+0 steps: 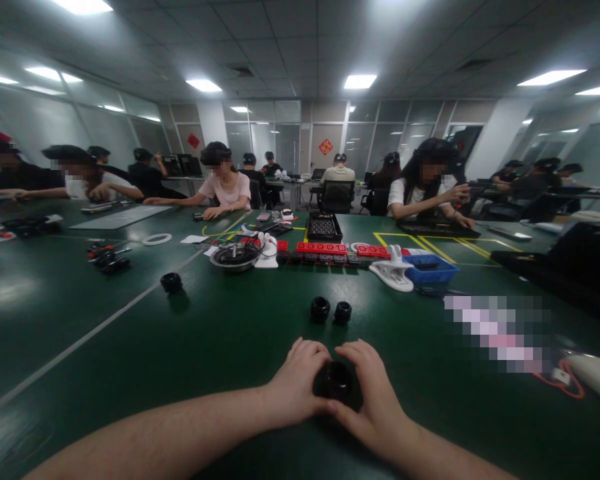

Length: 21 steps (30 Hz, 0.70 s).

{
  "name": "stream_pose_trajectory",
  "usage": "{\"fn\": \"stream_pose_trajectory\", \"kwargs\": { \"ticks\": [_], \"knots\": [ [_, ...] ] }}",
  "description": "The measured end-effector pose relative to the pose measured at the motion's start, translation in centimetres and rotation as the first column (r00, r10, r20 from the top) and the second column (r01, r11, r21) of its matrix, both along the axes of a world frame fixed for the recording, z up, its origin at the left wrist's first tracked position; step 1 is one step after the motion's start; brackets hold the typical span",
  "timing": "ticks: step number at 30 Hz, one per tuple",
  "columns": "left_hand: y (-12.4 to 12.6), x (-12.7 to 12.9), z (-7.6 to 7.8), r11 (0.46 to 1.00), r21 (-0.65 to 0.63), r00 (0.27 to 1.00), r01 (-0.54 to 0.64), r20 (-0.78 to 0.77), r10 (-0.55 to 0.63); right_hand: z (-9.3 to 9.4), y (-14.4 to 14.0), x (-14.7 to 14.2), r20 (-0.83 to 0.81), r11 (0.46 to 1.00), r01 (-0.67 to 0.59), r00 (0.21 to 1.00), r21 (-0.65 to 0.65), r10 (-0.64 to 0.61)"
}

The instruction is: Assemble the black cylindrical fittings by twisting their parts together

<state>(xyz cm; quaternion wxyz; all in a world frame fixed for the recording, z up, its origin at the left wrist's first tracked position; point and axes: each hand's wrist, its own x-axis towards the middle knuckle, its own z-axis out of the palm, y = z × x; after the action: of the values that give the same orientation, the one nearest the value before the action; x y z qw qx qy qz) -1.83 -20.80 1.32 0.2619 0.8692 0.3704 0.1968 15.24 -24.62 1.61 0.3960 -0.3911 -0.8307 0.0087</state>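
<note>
The left hand (pixel 294 383) and right hand (pixel 375 393) met low on the tabletop (pixel 220 333), a round fitting (pixel 336 381) clasped between them. Just beyond lay two similar fittings (pixel 331 311) side by side, and another single fitting (pixel 171 283) sat well off to the left. Farther back, a row of blocks (pixel 330 249) ran across the middle, with a round dish (pixel 235 256) at its left end and a bin (pixel 430 269) at its right. A tray (pixel 324 227) lay behind the row. Other people sat along the far edge.
</note>
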Motion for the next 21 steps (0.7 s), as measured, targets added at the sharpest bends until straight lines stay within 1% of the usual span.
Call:
{"fn": "stream_pose_trajectory", "kwargs": {
  "ticks": [3,6,11,21],
  "knots": [
    [-0.08,0.03,-0.1,1.0,0.014,1.0,-0.014,0.013,0.014,0.06,0.07,-0.12,0.03,0.998,0.059,0.998,-0.008,-0.059],
    [-0.15,0.12,-0.02,1.0,0.021,1.0,-0.022,0.021,0.021,0.29,0.01,-0.23,0.012,0.996,0.076,0.997,-0.04,-0.076],
    [-0.11,0.16,0.15,1.0,0.022,1.0,-0.013,0.003,0.013,0.34,0.01,-0.16,-0.055,0.997,-0.005,0.998,-0.076,0.001],
    [-0.21,0.14,0.23,1.0,0.003,1.0,-0.015,0.012,0.015,0.05,0.04,0.03,-0.073,0.987,-0.106,0.993,-0.124,0.097]
  ]
}}
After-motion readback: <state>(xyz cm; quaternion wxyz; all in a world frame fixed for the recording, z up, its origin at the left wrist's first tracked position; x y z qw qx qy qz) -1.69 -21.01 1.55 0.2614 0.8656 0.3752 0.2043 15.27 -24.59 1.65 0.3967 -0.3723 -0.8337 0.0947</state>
